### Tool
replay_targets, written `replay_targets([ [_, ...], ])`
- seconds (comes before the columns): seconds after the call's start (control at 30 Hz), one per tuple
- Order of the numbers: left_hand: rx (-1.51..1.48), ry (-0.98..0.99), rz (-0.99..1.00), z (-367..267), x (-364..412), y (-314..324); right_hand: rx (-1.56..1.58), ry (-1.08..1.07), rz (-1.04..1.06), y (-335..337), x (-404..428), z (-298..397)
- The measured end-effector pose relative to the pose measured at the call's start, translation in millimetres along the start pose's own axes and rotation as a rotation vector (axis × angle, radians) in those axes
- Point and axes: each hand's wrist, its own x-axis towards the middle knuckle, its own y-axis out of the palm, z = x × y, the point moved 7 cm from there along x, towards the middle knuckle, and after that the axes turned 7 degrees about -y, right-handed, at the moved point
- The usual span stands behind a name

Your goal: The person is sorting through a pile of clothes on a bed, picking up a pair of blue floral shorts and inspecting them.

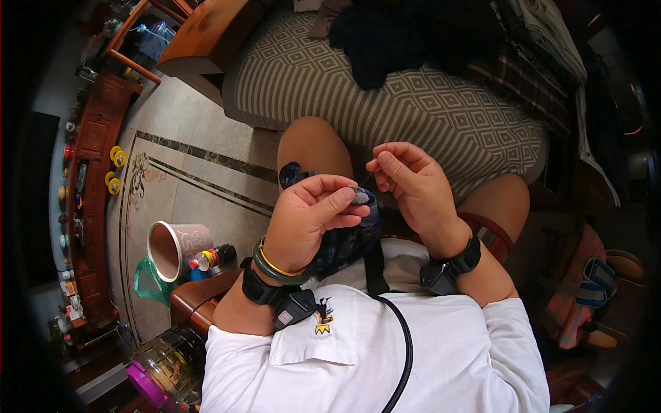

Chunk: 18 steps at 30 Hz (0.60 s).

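Note:
A dark blue patterned cloth [335, 250] lies over my lap and one thigh. My left hand [323, 209] pinches its upper edge between thumb and fingertips, where a pale patch of the fabric shows. Up and to the right of it, my right hand [408, 183] has its thumb and index finger pressed together on something very thin. A fine dark thread appears to run between the two hands; whether a needle is there is too small to tell.
A patterned padded seat [413, 108] with dark clothes [382, 41] faces my knees. At left stand a waste bin [193, 245], a plastic bottle [205, 260] and a wooden armrest [201, 294]. A lidded jar [160, 366] is at lower left. Slippers [594, 281] lie at right.

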Motion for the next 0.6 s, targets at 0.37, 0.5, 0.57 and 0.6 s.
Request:
replay_targets([
  [0.37,-0.029,0.003,0.003,-0.4,-0.3,-0.8,-0.001,-0.008,-0.006,-0.3,0.7,1.1],
  [0.5,-0.044,0.003,-0.010,-2.0,-1.4,-0.8,-0.191,-0.044,0.043,3.4,-2.2,6.4],
  [0.57,-0.050,0.006,-0.016,-2.5,-1.7,-1.1,-0.355,-0.079,0.094,8.0,-5.3,7.6],
  [0.6,-0.041,0.008,-0.030,-3.0,-1.7,-1.6,-0.402,-0.162,0.139,13.7,-6.7,10.6],
])
